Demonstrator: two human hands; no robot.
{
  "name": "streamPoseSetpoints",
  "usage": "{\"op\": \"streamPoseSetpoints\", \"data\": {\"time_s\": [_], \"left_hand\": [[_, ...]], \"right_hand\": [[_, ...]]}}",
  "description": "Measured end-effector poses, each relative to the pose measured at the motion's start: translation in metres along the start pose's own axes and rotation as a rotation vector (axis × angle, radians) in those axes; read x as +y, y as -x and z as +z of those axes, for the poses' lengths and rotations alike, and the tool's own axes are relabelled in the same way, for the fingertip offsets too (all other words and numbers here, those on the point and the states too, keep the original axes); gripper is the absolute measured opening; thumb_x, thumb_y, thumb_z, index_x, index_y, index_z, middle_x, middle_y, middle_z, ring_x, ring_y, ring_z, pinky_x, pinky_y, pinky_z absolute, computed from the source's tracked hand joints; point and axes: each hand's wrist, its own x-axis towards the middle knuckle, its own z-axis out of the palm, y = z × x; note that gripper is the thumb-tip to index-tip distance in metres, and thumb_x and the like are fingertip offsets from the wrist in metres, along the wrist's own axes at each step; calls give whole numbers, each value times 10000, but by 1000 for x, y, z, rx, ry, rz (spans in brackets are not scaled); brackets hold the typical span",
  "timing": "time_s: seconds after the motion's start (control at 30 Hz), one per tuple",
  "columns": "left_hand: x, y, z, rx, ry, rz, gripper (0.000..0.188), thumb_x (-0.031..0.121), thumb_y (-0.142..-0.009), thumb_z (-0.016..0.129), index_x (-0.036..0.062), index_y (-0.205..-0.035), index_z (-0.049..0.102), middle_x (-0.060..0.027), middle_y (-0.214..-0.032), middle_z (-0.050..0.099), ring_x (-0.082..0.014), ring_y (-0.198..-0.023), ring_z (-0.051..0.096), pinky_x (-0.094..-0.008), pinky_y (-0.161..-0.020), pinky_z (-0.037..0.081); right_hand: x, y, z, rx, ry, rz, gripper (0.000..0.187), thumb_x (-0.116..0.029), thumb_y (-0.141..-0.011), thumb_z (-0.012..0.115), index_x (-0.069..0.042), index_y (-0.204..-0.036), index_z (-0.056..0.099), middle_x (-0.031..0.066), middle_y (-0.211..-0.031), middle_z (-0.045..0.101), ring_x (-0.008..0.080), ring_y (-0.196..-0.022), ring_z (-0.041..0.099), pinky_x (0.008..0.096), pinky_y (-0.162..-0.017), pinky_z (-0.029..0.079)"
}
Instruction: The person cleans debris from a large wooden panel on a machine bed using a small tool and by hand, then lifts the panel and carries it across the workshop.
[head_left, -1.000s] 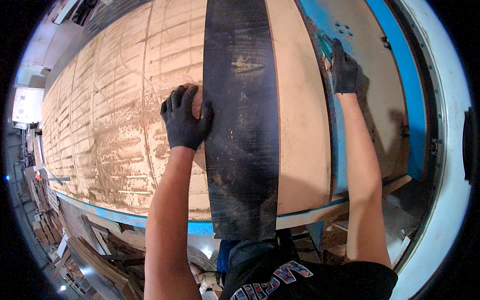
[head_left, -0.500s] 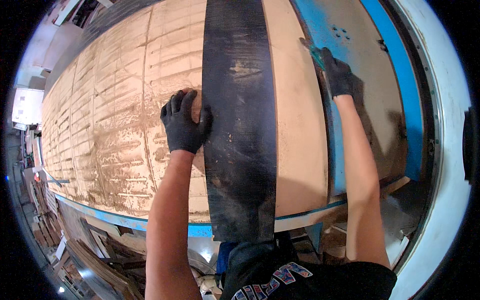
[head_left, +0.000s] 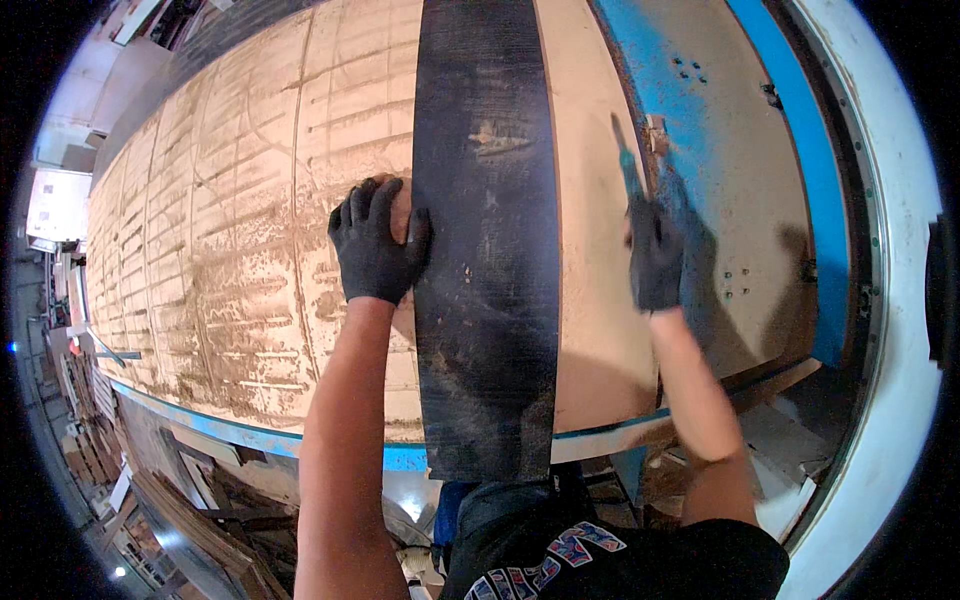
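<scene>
My left hand [head_left: 380, 240], in a black glove, rests against the left edge of a long black board [head_left: 487, 250]. Its fingers curl round a rounded brown piece [head_left: 401, 210], mostly hidden under the glove; I cannot make out its kind. My right hand [head_left: 655, 255], also black-gloved and a little blurred, grips a slim tool with a green handle [head_left: 629, 172]. The tool's thin dark tip points away from me, above the pale strip [head_left: 590, 300] right of the black board. What kind of tool it is, I cannot tell.
Left of the black board spreads a wide pale panel [head_left: 230, 240] with brown grooves and smears. A blue-framed surface [head_left: 745, 200] with small holes lies at the right, beside a white curved edge [head_left: 895, 420]. Stacked boards [head_left: 190, 530] stand below the bench at the lower left.
My right hand has come nearer to me and slightly left, bringing the green-handled tool over the pale strip. The left hand keeps its place by the black board.
</scene>
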Motion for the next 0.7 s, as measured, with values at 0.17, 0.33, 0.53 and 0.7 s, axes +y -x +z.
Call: {"op": "streamPoseSetpoints", "data": {"time_s": [0.17, 0.33, 0.53, 0.7], "left_hand": [[-2, -3, -1, 6, 7, 2, 446, 355, -818, 644, 94, -1175, 589, -135, -1232, 571, -329, -1166, 513, -467, -1001, 346], [9, 0, 6, -41, 37, -8, 484, 378, -823, 616, 97, -1215, 575, -181, -1274, 532, -359, -1215, 462, -498, -1038, 295], [6, 1, 4, -27, 29, -27, 447, 376, -827, 623, 104, -1181, 600, -171, -1249, 547, -353, -1212, 464, -485, -1039, 307], [3, 0, 9, 7, 76, 24, 430, 360, -804, 646, 125, -1164, 620, -168, -1255, 540, -345, -1204, 470, -478, -1026, 325]], "right_hand": [[-7, 90, 5, 112, -203, 33, 99, -83, -896, 625, -1, -901, 571, 77, -850, 526, 179, -758, 529, 318, -675, 433], [8, 106, -15, 0, 269, -377, 168, -129, -809, 708, -3, -812, 597, 140, -872, 535, 334, -873, 528, 414, -786, 424], [1, 99, 2, 88, 356, -466, 209, -191, -805, 716, -30, -743, 600, 153, -843, 544, 333, -806, 529, 436, -719, 411], [-13, 97, -3, 96, 392, -523, 246, -204, -808, 704, -40, -693, 560, 131, -772, 529, 321, -735, 528, 427, -657, 388]]}}
